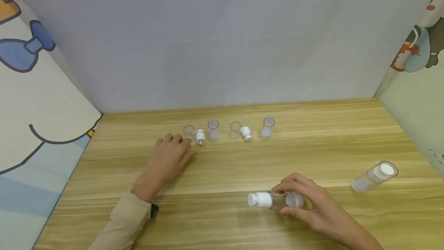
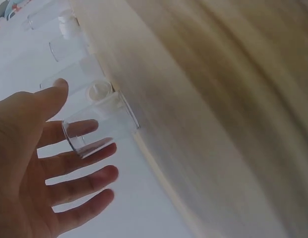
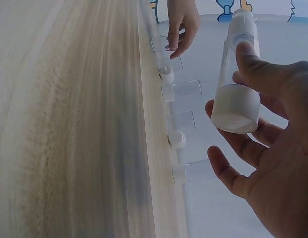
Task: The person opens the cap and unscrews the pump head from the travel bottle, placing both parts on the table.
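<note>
My right hand (image 1: pixel 315 203) grips a clear bottle (image 1: pixel 279 200) with a white pump head (image 1: pixel 261 200) on its neck. The bottle lies tilted in the head view, pump to the left; its white base (image 3: pixel 236 109) shows in the right wrist view. My left hand (image 1: pixel 168 159) is at the back left, fingers extended beside a clear cap (image 2: pixel 101 124). In the left wrist view the fingers are apart around the cap; whether they touch it I cannot tell. Just right of that cap is a loose white pump head (image 1: pixel 200 137).
Along the back stand a clear bottle (image 1: pixel 214 131), another clear cap (image 1: pixel 235 128), a tipped white pump head (image 1: pixel 246 133) and a second clear bottle (image 1: pixel 267 127). At the right stands a capped bottle (image 1: pixel 372 176). A pale wall (image 1: pixel 225 49) closes the wooden table's back.
</note>
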Motion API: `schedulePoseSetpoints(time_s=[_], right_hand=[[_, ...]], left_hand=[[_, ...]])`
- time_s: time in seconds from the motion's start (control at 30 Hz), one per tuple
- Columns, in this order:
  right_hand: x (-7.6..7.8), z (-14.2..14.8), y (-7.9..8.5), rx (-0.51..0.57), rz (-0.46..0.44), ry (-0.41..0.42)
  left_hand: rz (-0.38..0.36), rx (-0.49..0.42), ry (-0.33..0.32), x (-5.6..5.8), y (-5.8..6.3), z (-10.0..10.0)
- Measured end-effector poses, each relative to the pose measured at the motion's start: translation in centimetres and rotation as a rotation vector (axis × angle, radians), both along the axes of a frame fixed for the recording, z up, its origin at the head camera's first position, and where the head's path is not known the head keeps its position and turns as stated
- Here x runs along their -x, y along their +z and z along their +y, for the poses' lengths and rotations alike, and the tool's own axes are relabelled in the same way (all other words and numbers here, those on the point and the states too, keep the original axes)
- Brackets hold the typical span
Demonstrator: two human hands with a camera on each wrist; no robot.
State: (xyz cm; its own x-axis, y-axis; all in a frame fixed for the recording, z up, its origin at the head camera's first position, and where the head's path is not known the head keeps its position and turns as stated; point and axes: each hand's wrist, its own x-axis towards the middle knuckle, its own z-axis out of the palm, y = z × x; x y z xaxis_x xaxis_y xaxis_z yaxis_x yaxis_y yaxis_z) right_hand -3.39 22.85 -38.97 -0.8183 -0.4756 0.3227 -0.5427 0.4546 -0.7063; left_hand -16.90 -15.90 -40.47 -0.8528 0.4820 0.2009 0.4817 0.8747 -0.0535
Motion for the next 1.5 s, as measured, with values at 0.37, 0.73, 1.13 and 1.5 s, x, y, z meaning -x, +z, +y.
schedulePoseSetpoints(time_s=[0.37, 0.73, 1.13, 1.5], right_hand=[[0.2, -0.2, 0.0, 0.036, -0.01, 0.003], [0.3, -0.3, 0.4, 0.022, -0.022, -0.064], [0.5, -0.8, 1.2, 0.011, -0.082, -0.073], [1.0, -1.2, 1.9, 0.035, -0.033, 0.104]], left_hand=[[0.282, -0.025, -0.206, -0.7, 1.6, -0.1], [0.427, -0.139, -0.517, -3.3, 3.5, 1.6], [0.612, -0.243, -0.806, -6.4, 5.3, 5.7], [0.623, -0.164, -0.974, -7.4, 5.1, 8.5]])
